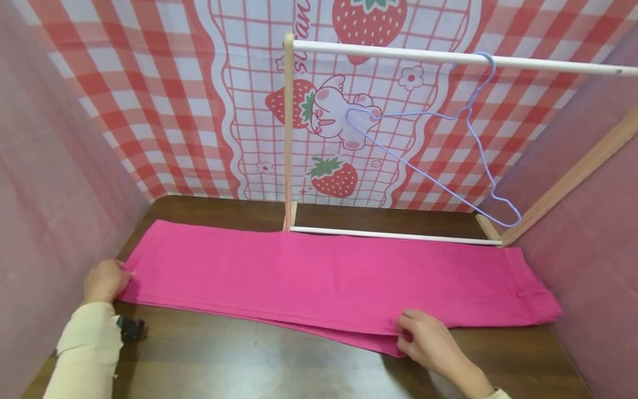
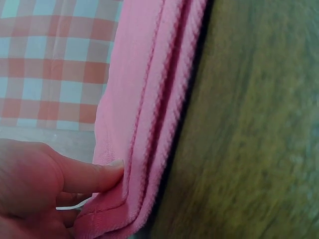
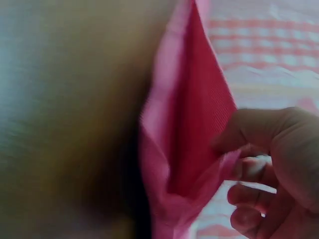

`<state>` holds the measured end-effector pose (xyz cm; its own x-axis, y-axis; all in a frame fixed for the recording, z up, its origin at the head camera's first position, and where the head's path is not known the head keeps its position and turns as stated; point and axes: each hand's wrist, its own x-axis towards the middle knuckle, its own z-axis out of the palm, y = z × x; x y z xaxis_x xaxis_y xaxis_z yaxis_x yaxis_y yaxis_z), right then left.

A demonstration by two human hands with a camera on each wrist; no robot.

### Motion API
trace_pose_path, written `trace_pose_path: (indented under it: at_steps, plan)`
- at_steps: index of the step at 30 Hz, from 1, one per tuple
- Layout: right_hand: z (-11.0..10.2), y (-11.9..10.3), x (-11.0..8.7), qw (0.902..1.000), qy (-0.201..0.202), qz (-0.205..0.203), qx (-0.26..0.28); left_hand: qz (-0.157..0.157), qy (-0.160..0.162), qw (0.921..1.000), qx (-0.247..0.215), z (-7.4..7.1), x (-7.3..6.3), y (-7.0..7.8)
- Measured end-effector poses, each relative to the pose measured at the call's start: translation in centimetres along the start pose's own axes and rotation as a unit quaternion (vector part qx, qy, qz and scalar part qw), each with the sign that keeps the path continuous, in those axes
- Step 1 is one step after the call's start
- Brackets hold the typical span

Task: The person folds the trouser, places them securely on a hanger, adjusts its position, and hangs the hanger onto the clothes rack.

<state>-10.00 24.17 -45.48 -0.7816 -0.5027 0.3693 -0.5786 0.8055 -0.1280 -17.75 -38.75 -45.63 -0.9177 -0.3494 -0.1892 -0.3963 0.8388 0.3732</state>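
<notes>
A pair of pink trousers lies folded lengthwise across the wooden table, with a seamed band at the right end. My left hand is at the left end, by the hem. In the left wrist view its thumb presses on top of the stacked layers, with the other fingers partly hidden underneath. Near the front edge, right of the middle, my right hand pinches the upper layer. The right wrist view shows that pinched fabric lifted, with a gap between the layers.
Behind the trousers stands a wooden rack with a white top rail and a white lower bar. A lilac hanger hangs from the rail. Checked strawberry cloth covers the back, and pink curtains flank the table.
</notes>
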Motion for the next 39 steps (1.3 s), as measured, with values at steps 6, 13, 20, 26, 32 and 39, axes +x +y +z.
trace_pose_path:
  at_steps: [6,13,20,26,32,39]
  plan:
    - [-0.5,0.0,-0.5,0.9985,-0.038,-0.016,0.036,-0.001,-0.001,1.0,0.002,-0.1,0.0,0.0]
    - [1.1,-1.3,-1.5,0.991,-0.099,0.09,-0.006,-0.006,0.0,1.0,-0.001,0.0,-0.1,0.3]
    - [1.3,-2.3,-1.1,0.9718,-0.058,0.196,-0.118,-0.009,-0.006,0.9999,-0.003,0.0,-0.2,0.2]
    - [1.0,-2.2,-1.5,0.9506,-0.111,0.264,-0.12,-0.011,-0.005,0.9999,-0.004,0.1,-0.1,0.1]
    - [0.7,-2.4,-1.7,0.9552,-0.086,0.269,-0.088,-0.017,-0.006,0.9998,-0.013,0.2,0.0,-0.2]
    - [0.5,-1.6,-2.7,0.9791,0.033,0.168,-0.11,-0.023,-0.005,0.9996,-0.014,0.1,-0.1,0.1]
